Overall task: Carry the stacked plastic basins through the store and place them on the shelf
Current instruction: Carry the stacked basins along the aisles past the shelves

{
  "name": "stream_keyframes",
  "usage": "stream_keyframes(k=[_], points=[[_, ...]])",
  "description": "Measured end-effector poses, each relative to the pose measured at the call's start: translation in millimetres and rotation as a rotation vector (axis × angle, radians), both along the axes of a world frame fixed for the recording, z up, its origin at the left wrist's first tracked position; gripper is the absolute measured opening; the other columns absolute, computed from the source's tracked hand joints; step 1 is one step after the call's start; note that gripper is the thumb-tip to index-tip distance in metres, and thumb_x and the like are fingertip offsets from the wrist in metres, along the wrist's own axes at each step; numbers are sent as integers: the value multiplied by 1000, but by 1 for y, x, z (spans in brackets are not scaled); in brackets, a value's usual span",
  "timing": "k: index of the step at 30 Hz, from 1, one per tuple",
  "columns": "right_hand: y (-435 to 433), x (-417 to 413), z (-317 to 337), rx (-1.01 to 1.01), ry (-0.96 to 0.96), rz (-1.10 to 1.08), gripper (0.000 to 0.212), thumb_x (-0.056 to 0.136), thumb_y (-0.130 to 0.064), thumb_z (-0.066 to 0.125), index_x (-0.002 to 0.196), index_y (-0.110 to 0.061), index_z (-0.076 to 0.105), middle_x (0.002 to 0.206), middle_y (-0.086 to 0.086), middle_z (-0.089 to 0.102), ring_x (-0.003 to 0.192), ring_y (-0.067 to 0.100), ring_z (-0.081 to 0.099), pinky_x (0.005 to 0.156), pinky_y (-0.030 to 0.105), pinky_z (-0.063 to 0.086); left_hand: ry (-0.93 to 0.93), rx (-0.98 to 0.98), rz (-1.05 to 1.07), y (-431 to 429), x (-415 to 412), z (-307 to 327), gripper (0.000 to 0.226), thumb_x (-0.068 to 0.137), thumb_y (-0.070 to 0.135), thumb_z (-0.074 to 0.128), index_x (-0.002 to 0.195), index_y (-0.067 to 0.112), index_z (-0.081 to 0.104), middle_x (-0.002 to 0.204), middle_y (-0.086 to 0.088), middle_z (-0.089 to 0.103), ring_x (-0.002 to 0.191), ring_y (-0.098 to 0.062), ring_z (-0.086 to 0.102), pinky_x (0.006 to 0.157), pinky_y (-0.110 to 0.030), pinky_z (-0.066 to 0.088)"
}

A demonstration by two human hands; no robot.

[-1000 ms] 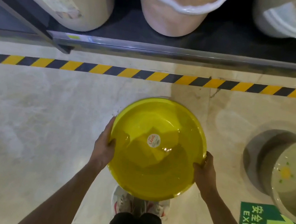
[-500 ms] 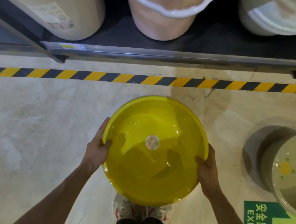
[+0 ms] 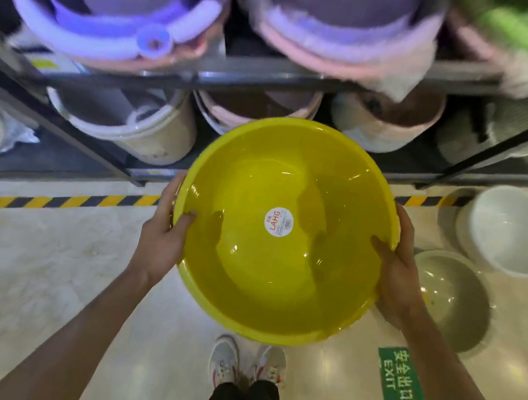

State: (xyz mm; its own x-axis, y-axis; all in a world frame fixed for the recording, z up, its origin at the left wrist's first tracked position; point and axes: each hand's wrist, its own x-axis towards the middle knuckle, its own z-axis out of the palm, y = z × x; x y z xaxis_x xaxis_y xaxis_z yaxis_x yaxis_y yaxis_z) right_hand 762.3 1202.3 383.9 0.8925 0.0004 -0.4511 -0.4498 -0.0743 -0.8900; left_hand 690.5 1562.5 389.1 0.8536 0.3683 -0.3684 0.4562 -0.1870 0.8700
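I hold a translucent yellow plastic basin [image 3: 288, 176] with a round white label at its bottom, level in front of my waist. My left hand [image 3: 162, 238] grips its left rim, thumb inside. My right hand [image 3: 396, 272] grips the right rim, thumb inside too. Whether more basins are nested under it cannot be told. The dark metal shelf [image 3: 223, 75] stands right ahead, its lower tier just beyond the basin's far rim. The shelf's tiers are crowded with buckets.
Cream and pink buckets [image 3: 140, 128] fill the lower tier; purple and pink tubs [image 3: 112, 14] sit above. A white bucket stack [image 3: 507, 228] and a clear basin [image 3: 451, 297] stand on the floor at right. Hazard tape [image 3: 60, 201] and a green exit sign [image 3: 400, 375] mark the floor.
The view has tilted up, bringing the upper shelf tier and its tubs into sight. The basin has risen and come closer to the shelf, still held by both hands.
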Motion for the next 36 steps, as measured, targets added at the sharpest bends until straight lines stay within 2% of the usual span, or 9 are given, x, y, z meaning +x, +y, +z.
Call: stream_keyframes(k=[4, 7, 11, 13, 16, 20, 27, 32, 36], points=[[3, 12, 96, -24, -52, -23, 48, 99, -39, 53, 137, -62, 36, 124, -36, 57, 108, 8, 66, 79, 43, 62, -95, -7, -22, 2, 13, 91, 56, 103, 25, 48, 139, 65, 33, 123, 47, 52, 104, 4, 63, 74, -20, 56], [1, 12, 163, -27, -112, -55, 45, 98, -42, 53, 135, -63, 39, 116, -42, 58, 101, -2, 67, 69, 25, 60, -135, -35, -31, 2, 19, 155, 54, 98, 33, 49, 138, 66, 33, 135, 39, 48, 113, -5, 62, 83, -33, 56], [-8, 5, 253, -32, -128, -82, 49, 96, -41, 54, 140, -57, 39, 135, -21, 55, 115, 6, 60, 90, 40, 56, -154, 10, -57, -3, 26, 245, 59, 86, 40, 46, 133, 73, 33, 142, 28, 48, 118, -10, 57, 89, -38, 50], [-14, -3, 297, -43, -135, -80, 54, 90, -47, 58, 140, -59, 38, 135, -18, 56, 116, 13, 61, 89, 45, 56, -159, 26, -106, -7, 31, 290, 59, 85, 40, 45, 132, 74, 32, 143, 24, 48, 116, -11, 57, 87, -36, 49], [-22, -18, 351, -90, -152, -71, 61, 87, -53, 59, 142, -59, 34, 137, -16, 52, 114, 16, 60, 81, 38, 57, -141, 19, -142, -12, 36, 345, 54, 85, 45, 43, 129, 76, 34, 139, 17, 52, 110, -16, 60, 87, -42, 50], [-41, -35, 410, -161, -185, -123, 59, 96, -42, 55, 150, -44, 31, 150, -3, 43, 121, 28, 55, 99, 52, 49, -191, 2, -261, -25, 38, 408, 50, 89, 47, 43, 131, 73, 33, 140, 13, 52, 113, -19, 59, 87, -45, 52], [-72, -68, 486, -262, -191, -202, 57, 99, -43, 50, 151, -46, 27, 149, -1, 45, 124, 31, 55, 101, 55, 48, -296, 19, -427, -52, 65, 459, 50, 80, 65, 50, 126, 77, 34, 142, 9, 53, 120, -25, 57, 97, -57, 46], [-108, -107, 510, -268, -180, -340, 53, 95, -54, 50, 143, -60, 28, 138, -7, 49, 102, 18, 61, 78, 40, 55, -367, 10, -552, -98, 83, 479, 50, 78, 70, 46, 126, 78, 34, 141, 4, 54, 115, -25, 58, 97, -59, 47], [-139, -121, 521, -286, -201, -445, 55, 96, -51, 50, 147, -53, 29, 149, -2, 46, 116, 27, 56, 91, 48, 52, -396, -22, -622, -143, 93, 489, 52, 77, 71, 49, 127, 77, 34, 138, 2, 56, 110, -23, 61, 93, -56, 50]])
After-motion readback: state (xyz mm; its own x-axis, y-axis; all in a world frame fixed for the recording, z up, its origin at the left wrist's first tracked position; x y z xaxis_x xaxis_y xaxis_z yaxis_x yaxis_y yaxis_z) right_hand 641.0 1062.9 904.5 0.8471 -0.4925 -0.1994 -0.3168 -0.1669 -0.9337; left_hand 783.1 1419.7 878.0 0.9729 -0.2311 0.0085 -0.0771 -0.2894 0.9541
